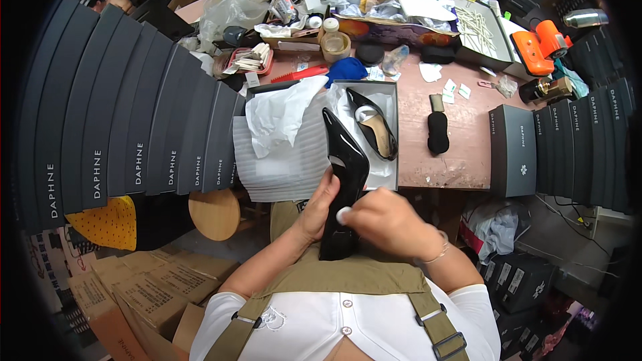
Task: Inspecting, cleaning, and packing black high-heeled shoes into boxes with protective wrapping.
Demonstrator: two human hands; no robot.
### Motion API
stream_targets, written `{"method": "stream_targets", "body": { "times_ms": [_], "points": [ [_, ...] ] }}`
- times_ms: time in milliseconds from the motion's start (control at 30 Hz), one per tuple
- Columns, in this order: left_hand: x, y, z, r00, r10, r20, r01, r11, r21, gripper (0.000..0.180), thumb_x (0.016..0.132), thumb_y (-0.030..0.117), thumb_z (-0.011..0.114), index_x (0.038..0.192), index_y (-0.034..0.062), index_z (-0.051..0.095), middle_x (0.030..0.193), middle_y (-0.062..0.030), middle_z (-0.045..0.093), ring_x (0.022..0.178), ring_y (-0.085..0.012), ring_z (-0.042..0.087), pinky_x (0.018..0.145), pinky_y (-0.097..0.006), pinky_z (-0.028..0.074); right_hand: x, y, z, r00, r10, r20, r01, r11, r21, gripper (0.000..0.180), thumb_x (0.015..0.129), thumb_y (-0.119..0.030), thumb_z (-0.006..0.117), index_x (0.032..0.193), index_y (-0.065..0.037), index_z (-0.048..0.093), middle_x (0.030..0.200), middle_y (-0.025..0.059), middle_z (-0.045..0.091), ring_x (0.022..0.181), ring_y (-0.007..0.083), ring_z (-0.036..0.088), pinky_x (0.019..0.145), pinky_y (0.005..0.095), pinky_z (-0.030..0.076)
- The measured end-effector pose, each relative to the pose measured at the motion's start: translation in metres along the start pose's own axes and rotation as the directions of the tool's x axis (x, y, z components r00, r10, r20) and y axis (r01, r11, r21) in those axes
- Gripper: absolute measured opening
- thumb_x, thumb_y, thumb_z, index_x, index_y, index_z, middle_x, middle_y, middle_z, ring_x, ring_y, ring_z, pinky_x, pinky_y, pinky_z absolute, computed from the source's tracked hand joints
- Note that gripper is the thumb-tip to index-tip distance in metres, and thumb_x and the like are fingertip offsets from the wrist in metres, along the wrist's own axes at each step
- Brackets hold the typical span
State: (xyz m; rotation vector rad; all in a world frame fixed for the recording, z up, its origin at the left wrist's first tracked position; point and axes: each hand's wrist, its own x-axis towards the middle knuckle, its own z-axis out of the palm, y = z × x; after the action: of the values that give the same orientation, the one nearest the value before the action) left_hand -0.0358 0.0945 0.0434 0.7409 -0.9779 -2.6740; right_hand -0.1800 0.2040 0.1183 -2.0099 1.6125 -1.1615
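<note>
A shiny black pointed shoe (346, 150) stands out in front of me, toe pointing away and heel end near my lap. My left hand (315, 212) is wrapped around its left side. Closed fingers of my right hand (391, 222) pinch a small white wad (344, 215) against the shoe's rear part; its material is not clear. Beyond lies an open shoe box (397, 120), holding a second black shoe (390, 150) with a beige insole. White tissue paper (284, 117) and a ribbed foam sheet (264, 177) spread over the box's left part.
Tall rows of dark shoe boxes flank me at left (124, 107) and right (515, 154). On the pink table (461, 160) lies a black padded object (438, 134). Farther back are a blue cloth (346, 70), a tape roll (336, 47) and an orange tape dispenser (535, 50).
</note>
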Motion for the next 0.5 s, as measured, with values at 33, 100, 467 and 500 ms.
{"method": "stream_targets", "body": {
  "times_ms": [33, 100, 467, 500],
  "points": [
    [-0.003, -0.001, 0.004, 0.998, 0.055, -0.024, -0.052, 0.992, 0.115, 0.058, 0.094, 0.042, 0.049, 0.14, 0.0107, 0.03, 0.123, -0.0125, 0.054, 0.113, -0.0215, 0.055, 0.098, -0.035, 0.044, 0.001, -0.001, 0.008, 0.999, -0.043, -0.001, 0.043, 0.993, -0.113, 0.029, 0.069, -0.005, 0.068, 0.097, -0.009, 0.066, 0.081, 0.003, 0.057, 0.072, 0.0174, 0.055, 0.065, 0.031, 0.043],
    [-0.004, -0.007, 0.003, 0.986, 0.161, -0.035, -0.152, 0.972, 0.177, 0.071, 0.087, 0.034, 0.065, 0.142, 0.013, 0.024, 0.114, -0.0072, 0.055, 0.099, -0.0146, 0.058, 0.085, -0.029, 0.05, 0.006, 0.005, 0.009, 0.995, -0.07, -0.075, 0.045, 0.954, -0.295, 0.027, 0.069, -0.011, 0.066, 0.095, -0.008, 0.065, 0.079, 0.002, 0.055, 0.07, 0.0174, 0.052, 0.065, 0.032, 0.039],
    [-0.003, 0.019, -0.006, 0.999, 0.001, -0.054, 0.022, 0.908, 0.418, 0.077, 0.09, 0.019, 0.063, 0.147, 0.0109, 0.013, 0.103, -0.0057, 0.058, 0.067, -0.0122, 0.06, 0.06, -0.025, 0.051, 0.034, 0.073, -0.014, 0.876, 0.058, -0.478, -0.263, 0.889, -0.375, 0.026, 0.068, 0.0, 0.066, 0.092, -0.01, 0.066, 0.079, 0.0038, 0.057, 0.072, 0.022, 0.054, 0.066, 0.036, 0.039],
    [-0.001, 0.019, -0.016, 0.999, 0.045, -0.023, -0.027, 0.852, 0.523, 0.078, 0.09, 0.019, 0.063, 0.147, 0.0112, 0.012, 0.104, -0.0057, 0.058, 0.067, -0.0122, 0.06, 0.06, -0.025, 0.051, 0.032, 0.066, -0.016, 0.896, 0.035, -0.443, -0.2, 0.922, -0.331, 0.029, 0.066, 0.0, 0.067, 0.093, -0.01, 0.066, 0.079, 0.0039, 0.057, 0.072, 0.0223, 0.054, 0.066, 0.0361, 0.039]
  ]
}}
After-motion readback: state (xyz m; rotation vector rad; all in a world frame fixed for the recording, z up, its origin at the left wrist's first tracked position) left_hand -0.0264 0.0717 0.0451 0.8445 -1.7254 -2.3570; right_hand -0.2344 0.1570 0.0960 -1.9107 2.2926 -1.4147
